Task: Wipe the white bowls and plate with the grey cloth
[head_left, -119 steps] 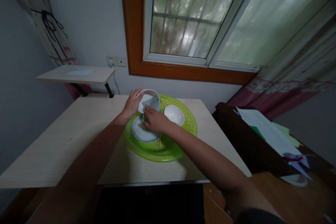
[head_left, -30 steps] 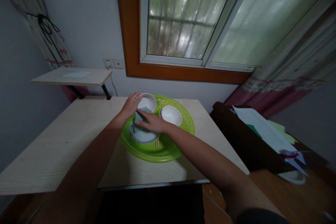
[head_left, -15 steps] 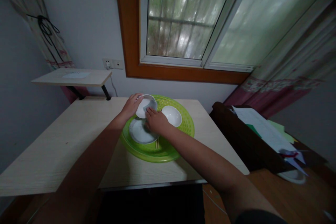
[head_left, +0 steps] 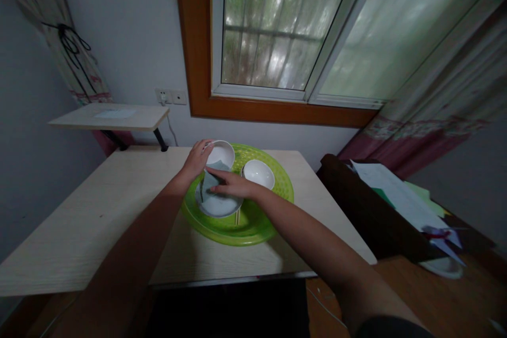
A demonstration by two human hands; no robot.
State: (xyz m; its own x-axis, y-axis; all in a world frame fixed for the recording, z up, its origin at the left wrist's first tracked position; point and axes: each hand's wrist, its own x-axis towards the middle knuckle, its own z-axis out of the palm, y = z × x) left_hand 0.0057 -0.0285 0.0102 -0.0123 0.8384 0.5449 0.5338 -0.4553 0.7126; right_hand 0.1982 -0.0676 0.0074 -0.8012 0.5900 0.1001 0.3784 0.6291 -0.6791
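Observation:
My left hand [head_left: 197, 159] grips the rim of a white bowl [head_left: 222, 155], tilted over a round green basket tray [head_left: 273, 211] on a pale wooden table [head_left: 99, 211]. My right hand [head_left: 232, 186] pinches a grey-blue cloth [head_left: 206, 182] that hangs below the bowl, over a white plate [head_left: 217, 206] lying in the tray. A second white bowl [head_left: 258, 173] stands upright in the tray, just right of my right hand. Wooden chopsticks [head_left: 237, 216] stick out from under the plate.
A small shelf [head_left: 106, 116] on brackets juts from the wall at the back left. A dark wooden piece of furniture [head_left: 356, 206] with papers [head_left: 396, 190] on it stands right of the table. A window [head_left: 277, 26] and curtains are behind.
Half a second ago my right hand pressed the cloth against the bowl's inside. It has since drawn back and down, and the cloth hangs over the plate. The left hand still holds the bowl.

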